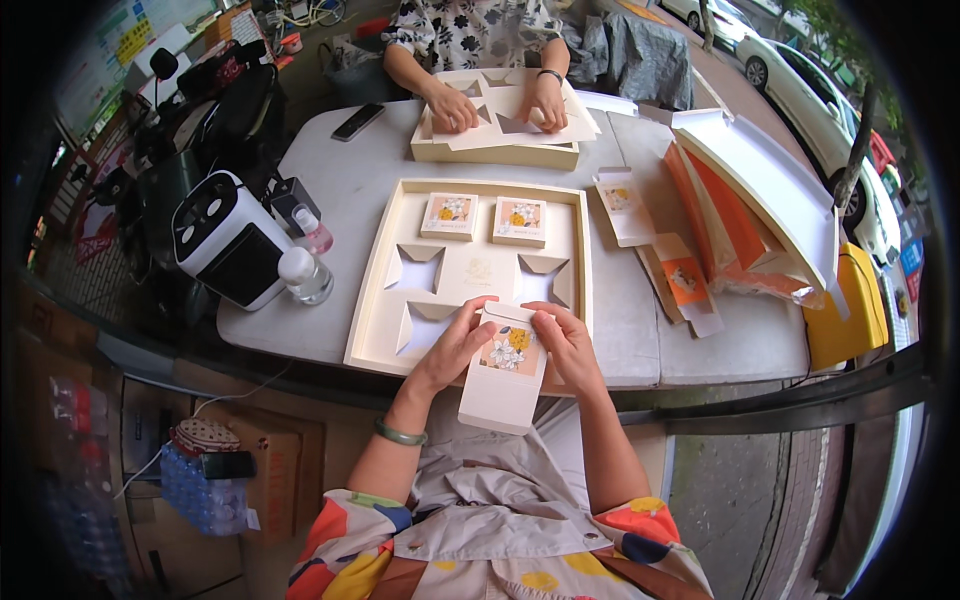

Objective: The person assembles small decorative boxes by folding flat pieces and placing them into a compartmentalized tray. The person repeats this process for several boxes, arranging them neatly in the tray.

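Note:
Between my two hands is a flattened carton blank (503,395), cream with a floral panel, held over the near edge of a large shallow gift box. My left hand (457,345) grips its upper left side and my right hand (560,343) its upper right side, thumbs on the front. The gift box (361,315) has an insert with cut-out compartments, their flaps folded inward. Two small made-up floral boxes, a left one (449,216) and a right one (519,220), sit in its far compartments. My hands and the blank hide part of the near row.
Across the table (640,350) a co-worker's hands (500,108) press an insert over another box. Flat carton blanks (625,212) and an orange-and-white stack (740,200) lie at right. A black-and-white air cooler (228,240), a clear jar (305,277) and a phone (358,122) stand or lie at left.

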`<move>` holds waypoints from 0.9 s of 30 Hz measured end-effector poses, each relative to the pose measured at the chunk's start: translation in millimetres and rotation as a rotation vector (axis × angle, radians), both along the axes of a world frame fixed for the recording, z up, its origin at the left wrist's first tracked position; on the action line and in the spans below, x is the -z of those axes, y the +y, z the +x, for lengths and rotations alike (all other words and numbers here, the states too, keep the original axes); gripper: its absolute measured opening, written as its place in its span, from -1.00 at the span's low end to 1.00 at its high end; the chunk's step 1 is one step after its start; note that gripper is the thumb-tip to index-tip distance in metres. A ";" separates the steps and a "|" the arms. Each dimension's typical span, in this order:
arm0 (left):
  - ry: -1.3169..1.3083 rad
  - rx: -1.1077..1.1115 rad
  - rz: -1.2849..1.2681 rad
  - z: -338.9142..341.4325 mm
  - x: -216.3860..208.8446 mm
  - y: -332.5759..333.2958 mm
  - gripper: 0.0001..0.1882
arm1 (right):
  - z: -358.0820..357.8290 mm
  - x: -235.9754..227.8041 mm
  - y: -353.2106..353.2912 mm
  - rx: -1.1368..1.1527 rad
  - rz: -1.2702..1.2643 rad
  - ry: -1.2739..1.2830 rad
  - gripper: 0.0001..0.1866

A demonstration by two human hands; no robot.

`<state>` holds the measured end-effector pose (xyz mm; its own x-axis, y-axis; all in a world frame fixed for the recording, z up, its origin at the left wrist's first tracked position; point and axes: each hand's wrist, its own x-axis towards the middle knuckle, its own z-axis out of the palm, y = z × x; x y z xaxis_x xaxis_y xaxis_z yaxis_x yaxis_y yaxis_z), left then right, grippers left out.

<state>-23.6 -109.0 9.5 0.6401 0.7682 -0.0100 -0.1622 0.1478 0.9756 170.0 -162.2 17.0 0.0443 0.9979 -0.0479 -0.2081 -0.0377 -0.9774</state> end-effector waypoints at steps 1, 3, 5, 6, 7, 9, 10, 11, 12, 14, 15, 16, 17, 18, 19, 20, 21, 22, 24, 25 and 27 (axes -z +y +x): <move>0.003 0.036 -0.014 -0.9 1.3 2.0 -0.48 | 0.5 3.1 1.8 0.018 0.005 0.039 -0.71; -0.007 0.076 -0.041 -1.4 1.3 3.3 -0.40 | 3.0 2.7 1.6 0.034 -0.016 0.051 -0.71; -0.030 0.084 -0.072 -0.8 -3.2 1.5 -0.35 | 7.0 -4.0 -1.1 0.033 -0.069 0.001 -0.72; -0.018 0.093 -0.046 -0.3 -5.1 1.6 -0.33 | 6.6 -6.9 -0.7 0.025 -0.060 0.070 -0.72; -0.003 0.102 -0.021 -0.6 -7.5 1.2 -0.31 | 4.5 -9.7 -0.5 0.017 -0.052 0.141 -0.72; 0.012 0.107 0.011 -1.4 -8.1 0.6 -0.27 | 4.4 -12.2 1.1 -0.005 -0.034 0.135 -0.72; 0.012 0.102 0.020 -2.0 -6.3 0.5 -0.26 | 6.8 -13.2 3.3 -0.019 -0.022 0.057 -0.73; 0.012 0.097 0.029 -2.6 -5.7 0.5 -0.24 | 7.9 -13.8 5.4 -0.034 -0.010 -0.021 -0.73; -0.002 0.096 0.022 -3.0 -6.2 0.5 -0.23 | 7.4 -13.1 7.1 -0.026 -0.011 -0.009 -0.73; -0.030 0.098 0.002 -2.2 -7.4 0.0 -0.20 | 6.5 -10.1 8.7 -0.007 -0.016 0.015 -0.72; -0.043 0.102 0.001 -1.0 -9.6 0.1 -0.20 | 7.1 -10.5 9.5 -0.001 -0.018 0.021 -0.72; -0.054 0.101 -0.002 -0.8 -12.0 -1.2 -0.19 | 7.4 -10.0 9.8 0.001 -0.023 0.029 -0.72; -0.065 0.102 -0.006 -1.3 -13.3 -1.8 -0.18 | 7.3 -9.7 10.2 0.004 -0.028 0.037 -0.72; -0.058 0.099 0.001 -2.4 -13.0 -1.8 -0.18 | 6.7 -9.6 10.6 -0.004 -0.022 0.039 -0.72; -0.053 0.100 0.007 -2.5 -12.6 -1.4 -0.17 | 7.0 -10.0 10.8 -0.009 -0.016 0.041 -0.72; -0.047 0.102 0.014 -2.4 -12.1 -1.2 -0.17 | 7.4 -10.5 11.0 -0.014 -0.010 0.042 -0.72; -0.047 0.104 0.012 -2.2 -11.5 -1.2 -0.17 | 8.0 -11.2 11.1 -0.017 -0.021 0.032 -0.72; -0.048 0.103 0.011 -2.6 -10.7 -1.1 -0.16 | 7.9 -12.2 11.5 -0.022 -0.031 0.023 -0.72; -0.051 0.101 0.006 -3.2 -9.1 -1.0 -0.16 | 5.9 -15.8 10.6 -0.019 -0.030 0.016 -0.72; -0.054 0.099 0.002 -3.0 -8.3 -0.9 -0.16 | 3.3 -19.7 9.6 -0.011 -0.019 0.018 -0.72; -0.059 0.098 -0.009 -2.8 -7.1 -0.7 -0.15 | 2.0 -21.7 9.4 -0.012 -0.010 0.013 -0.71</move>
<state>-26.4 -109.7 16.6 0.7116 0.7021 0.0238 -0.2041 0.1742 0.9633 172.0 -152.9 38.8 0.0319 0.9978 -0.0586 -0.2203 -0.0502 -0.9741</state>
